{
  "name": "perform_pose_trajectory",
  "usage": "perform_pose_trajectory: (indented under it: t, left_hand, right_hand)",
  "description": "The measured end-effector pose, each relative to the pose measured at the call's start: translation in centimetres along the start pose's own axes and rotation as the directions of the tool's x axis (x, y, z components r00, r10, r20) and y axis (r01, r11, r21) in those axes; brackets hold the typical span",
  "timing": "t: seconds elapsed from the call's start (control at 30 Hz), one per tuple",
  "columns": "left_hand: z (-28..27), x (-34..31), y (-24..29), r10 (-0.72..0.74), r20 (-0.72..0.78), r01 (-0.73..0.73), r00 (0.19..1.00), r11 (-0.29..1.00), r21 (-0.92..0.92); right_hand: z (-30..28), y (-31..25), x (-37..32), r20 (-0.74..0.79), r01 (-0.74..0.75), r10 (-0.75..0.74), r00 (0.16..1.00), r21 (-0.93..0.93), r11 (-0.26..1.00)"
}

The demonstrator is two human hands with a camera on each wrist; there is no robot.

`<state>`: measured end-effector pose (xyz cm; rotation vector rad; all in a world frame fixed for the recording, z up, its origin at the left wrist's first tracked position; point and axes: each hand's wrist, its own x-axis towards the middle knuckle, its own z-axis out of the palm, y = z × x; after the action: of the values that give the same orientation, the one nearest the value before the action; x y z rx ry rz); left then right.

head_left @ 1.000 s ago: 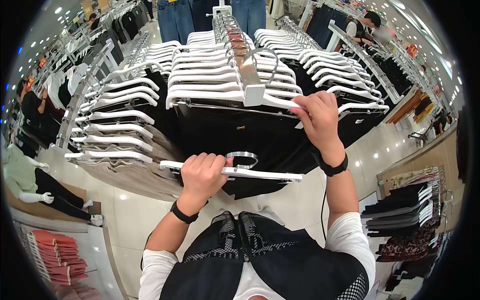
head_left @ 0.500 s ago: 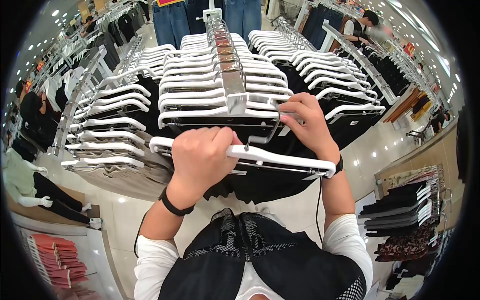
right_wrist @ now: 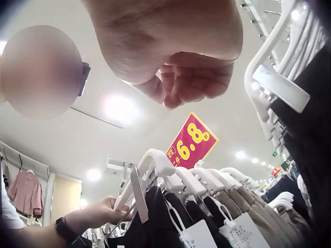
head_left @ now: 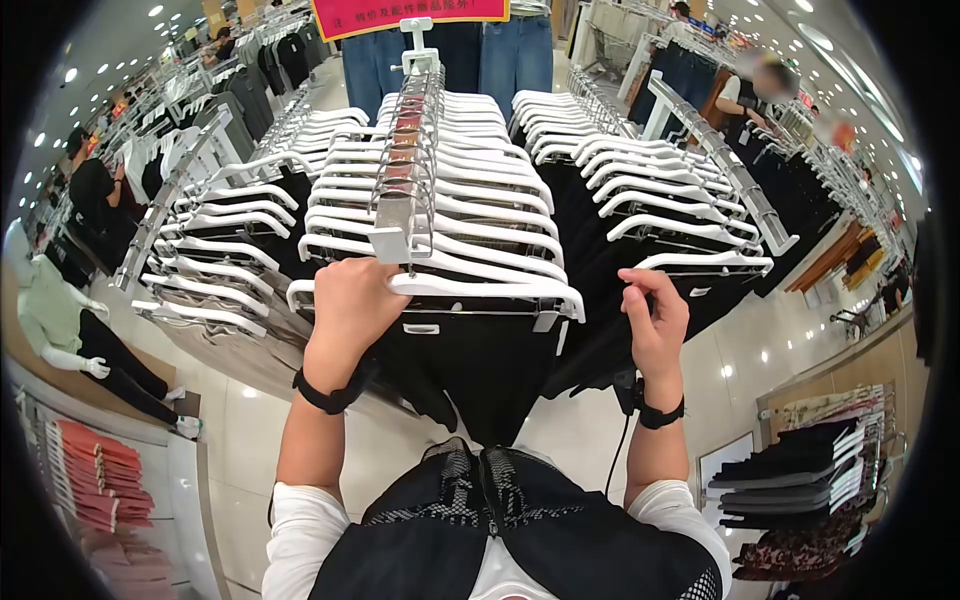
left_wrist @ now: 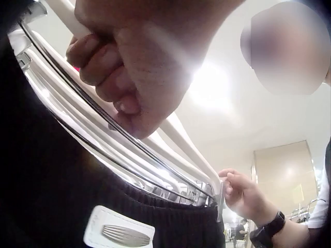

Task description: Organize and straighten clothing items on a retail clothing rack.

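Observation:
At the front of the middle rail [head_left: 393,240], my left hand [head_left: 358,312] grips the left part of a white hanger [head_left: 490,288]. Black elastic-waisted trousers [head_left: 490,350] with a white label [head_left: 421,328] hang below it. The left wrist view shows the fingers of my left hand [left_wrist: 129,72] curled round the hanger, above the label [left_wrist: 120,227]. My right hand [head_left: 660,322] is off to the right of that hanger, its fingers loosely bent and holding nothing; the right wrist view shows it [right_wrist: 178,57] likewise empty. Whether the hanger's hook sits on the rail, I cannot tell.
Side rails of white hangers stand left [head_left: 215,270] and right [head_left: 700,262], with beige and black garments. Behind are jeans [head_left: 515,65] and a red sign [head_left: 410,12]. A mannequin [head_left: 60,310] stands left; a person [head_left: 750,100] is at the back right.
My left hand has brought the hanger up and left against the front of the middle row. My right hand has come away from the hook and moved right and down.

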<state>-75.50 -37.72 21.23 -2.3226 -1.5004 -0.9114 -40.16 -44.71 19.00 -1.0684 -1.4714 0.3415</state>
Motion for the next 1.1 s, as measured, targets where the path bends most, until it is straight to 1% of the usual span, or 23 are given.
perform_pose_trajectory:
  t: [0.1, 0.2, 0.3, 0.33, 0.43, 0.47, 0.57, 0.63, 0.7, 0.77, 0.8, 0.9, 0.93, 1.03, 1.07, 1.1]
  left_hand:
    - [0.1, -0.4, 0.6, -0.021, -0.048, 0.022, 0.999, 0.999, 0.024]
    - [0.4, -1.6, 0.9, -0.084, -0.105, 0.096, 0.991, 0.989, 0.115]
    - [0.2, -2.6, 2.1, -0.021, -0.261, 0.035, 0.965, 0.998, 0.049]
    - [0.2, -4.0, 2.0, -0.075, -0.175, 0.08, 0.982, 0.996, 0.023]
    - [0.3, -5.9, 4.3, -0.08, -0.346, 0.114, 0.935, 0.99, 0.079]
    - [0.9, -7.5, 4.0, -0.109, -0.344, 0.143, 0.932, 0.987, 0.074]
    - [2.4, -12.0, 4.6, -0.241, -0.408, 0.229, 0.881, 0.97, -0.079]
    - [4.2, -15.5, 6.6, -0.334, -0.307, 0.276, 0.891, 0.936, -0.218]
    - [5.4, -17.5, 7.1, -0.354, -0.164, 0.301, 0.921, 0.912, -0.278]
    - [6.3, -18.5, 8.1, -0.424, -0.044, 0.369, 0.904, 0.83, -0.418]
    - [6.6, -18.5, 8.6, -0.45, 0.02, 0.404, 0.893, 0.779, -0.48]
    - [6.5, -18.0, 9.3, -0.255, 0.141, 0.291, 0.957, 0.852, -0.436]
    - [7.0, -18.0, 9.3, -0.275, 0.148, 0.312, 0.95, 0.82, -0.48]
    - [9.2, -18.4, 9.0, -0.435, 0.243, 0.472, 0.867, 0.562, -0.679]
    - [9.9, -18.4, 9.1, -0.472, 0.221, 0.475, 0.853, 0.527, -0.705]
    - [10.0, -18.2, 8.9, -0.371, 0.181, 0.395, 0.911, 0.655, -0.644]
  right_hand:
    - [-1.0, 1.4, -0.6, 0.048, -0.01, 0.009, 0.999, 0.014, 1.0]
    - [-1.8, 2.6, -1.2, 0.096, -0.028, 0.023, 0.995, 0.049, 0.998]
    - [-2.3, 3.9, -2.1, 0.133, -0.089, 0.076, 0.988, 0.1, 0.991]
    - [-2.5, 4.5, -2.5, 0.159, -0.102, 0.084, 0.984, 0.109, 0.989]
    - [-2.8, 6.7, -3.9, 0.252, -0.133, 0.098, 0.963, 0.125, 0.983]
    - [-2.8, 7.2, -4.2, 0.28, -0.144, 0.103, 0.955, 0.128, 0.981]
    - [-2.9, 8.1, -5.1, 0.357, -0.211, 0.146, 0.923, 0.151, 0.966]
    - [-2.6, 8.6, -5.9, 0.398, -0.245, 0.17, 0.901, 0.144, 0.959]
    - [-2.0, 8.4, -6.5, 0.426, -0.219, 0.152, 0.892, 0.113, 0.969]
    - [-1.5, 8.3, -7.3, 0.462, -0.223, 0.148, 0.874, 0.112, 0.968]
    - [-1.3, 8.1, -7.6, 0.482, -0.256, 0.175, 0.858, 0.107, 0.961]
    - [-0.9, 7.3, -7.9, 0.511, -0.308, 0.217, 0.832, 0.1, 0.946]
    - [-0.9, 7.3, -8.1, 0.524, -0.365, 0.255, 0.812, 0.116, 0.924]
    - [-1.2, 6.3, -8.3, 0.488, -0.419, 0.299, 0.82, 0.155, 0.895]
    - [-1.4, 6.0, -8.3, 0.47, -0.415, 0.316, 0.824, 0.121, 0.902]
    - [-1.6, 5.8, -8.4, 0.451, -0.412, 0.333, 0.828, 0.086, 0.907]
